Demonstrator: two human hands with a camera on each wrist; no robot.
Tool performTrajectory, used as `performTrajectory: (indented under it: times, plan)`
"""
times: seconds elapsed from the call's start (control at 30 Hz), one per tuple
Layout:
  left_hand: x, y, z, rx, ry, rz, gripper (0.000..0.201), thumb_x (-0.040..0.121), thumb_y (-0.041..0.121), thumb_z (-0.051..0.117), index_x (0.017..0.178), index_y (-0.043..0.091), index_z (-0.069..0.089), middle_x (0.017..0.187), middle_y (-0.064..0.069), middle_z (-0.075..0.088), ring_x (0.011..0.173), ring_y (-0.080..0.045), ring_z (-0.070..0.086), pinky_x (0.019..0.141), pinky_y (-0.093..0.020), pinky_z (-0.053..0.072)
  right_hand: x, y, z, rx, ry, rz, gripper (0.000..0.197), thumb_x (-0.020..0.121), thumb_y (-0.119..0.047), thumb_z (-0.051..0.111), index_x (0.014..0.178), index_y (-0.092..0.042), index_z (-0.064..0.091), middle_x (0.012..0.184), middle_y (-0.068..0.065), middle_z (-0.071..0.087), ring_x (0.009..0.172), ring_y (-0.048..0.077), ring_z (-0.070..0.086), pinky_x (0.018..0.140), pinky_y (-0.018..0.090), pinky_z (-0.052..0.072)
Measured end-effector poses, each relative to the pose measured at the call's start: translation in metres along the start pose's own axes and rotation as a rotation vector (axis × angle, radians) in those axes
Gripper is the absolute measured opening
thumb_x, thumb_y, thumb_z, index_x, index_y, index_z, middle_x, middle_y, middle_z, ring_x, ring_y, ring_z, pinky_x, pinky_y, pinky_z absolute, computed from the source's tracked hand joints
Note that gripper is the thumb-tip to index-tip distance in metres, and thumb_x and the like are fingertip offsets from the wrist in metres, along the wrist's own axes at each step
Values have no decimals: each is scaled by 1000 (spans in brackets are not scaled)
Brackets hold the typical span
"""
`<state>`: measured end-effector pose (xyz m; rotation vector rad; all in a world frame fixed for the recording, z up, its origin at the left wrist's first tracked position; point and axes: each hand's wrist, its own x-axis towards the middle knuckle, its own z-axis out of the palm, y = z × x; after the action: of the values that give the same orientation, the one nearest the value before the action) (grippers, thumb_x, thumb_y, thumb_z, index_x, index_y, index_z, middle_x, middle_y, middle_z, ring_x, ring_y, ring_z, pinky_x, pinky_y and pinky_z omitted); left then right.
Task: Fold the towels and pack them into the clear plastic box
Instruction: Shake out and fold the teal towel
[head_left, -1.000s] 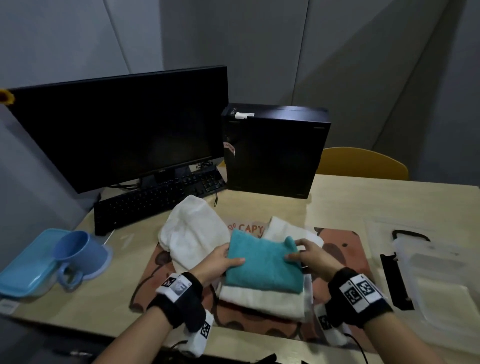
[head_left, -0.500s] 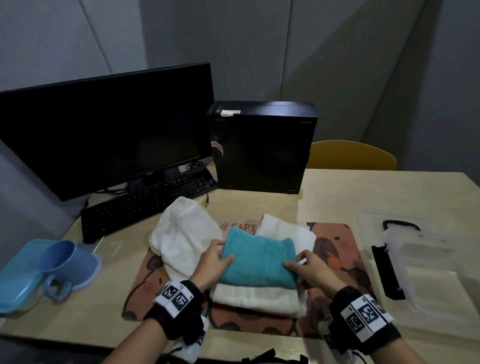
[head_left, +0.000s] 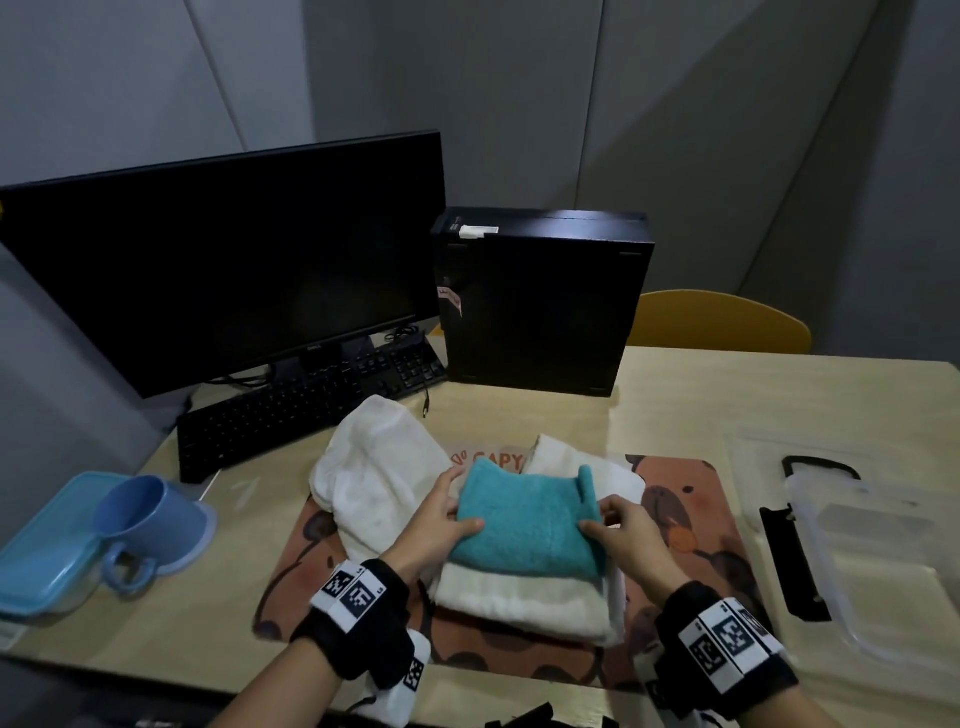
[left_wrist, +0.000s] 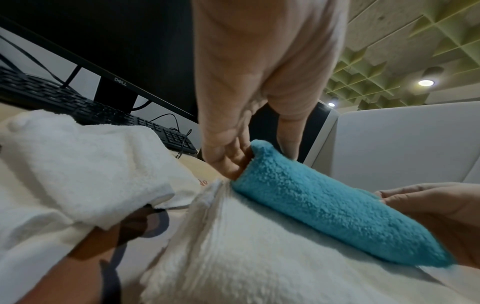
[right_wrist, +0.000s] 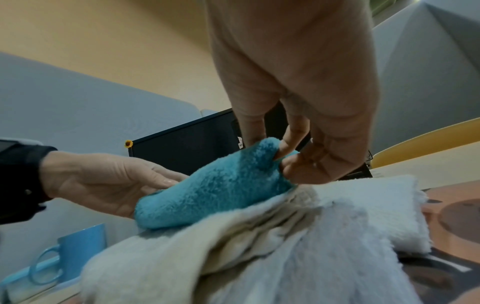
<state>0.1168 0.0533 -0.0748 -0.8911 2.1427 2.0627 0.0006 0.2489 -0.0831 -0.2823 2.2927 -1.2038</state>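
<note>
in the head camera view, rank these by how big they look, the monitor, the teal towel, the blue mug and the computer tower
1. monitor, clearly largest.
2. computer tower.
3. teal towel.
4. blue mug, though it looks close to the towel, and both sit nearer the camera than the tower, so true sizes are unsure.

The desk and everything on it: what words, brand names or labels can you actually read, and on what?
"DELL" on the monitor, along its lower bezel, clearest from the left wrist.
"CAPY" on the brown mat; the rest is covered by the towels.
White sticker on the computer tower: too small to read.
Pink tag on its front: blurred.
Wristbands: square code patterns, no words.
</note>
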Motion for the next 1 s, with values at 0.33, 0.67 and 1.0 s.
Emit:
performTrajectory:
  times: [0.33, 0.67, 1.0]
  plan:
    - [-6, -12, -6, 130, -49, -73, 59, 87, -5, 55, 136, 14, 29, 96, -10, 56, 77, -11, 59, 51, -12, 48, -4, -1, -1, 32, -143, 194, 40, 83, -24, 68, 109, -11, 40, 90, 8, 59, 62, 13, 57, 39, 18, 43]
    - [-4, 1, -6, 131, 75, -55, 63, 92, 40, 49, 141, 13, 22, 113, -4, 53, 95, -12, 54, 74, -19, 46, -12, -40, -21, 548, -311, -57, 25, 89, 2, 48, 111, -7, 55, 107, 12, 65, 89, 20, 69, 69, 26, 56]
    - [26, 70, 17, -315, -67, 98, 65, 83, 25, 65, 139, 18, 33, 127, -10, 56, 109, -26, 61, 84, -37, 55, 3, -69, -55, 945, -195, -285, 37, 87, 14, 33, 103, -12, 54, 97, 5, 61, 75, 10, 68, 59, 22, 56]
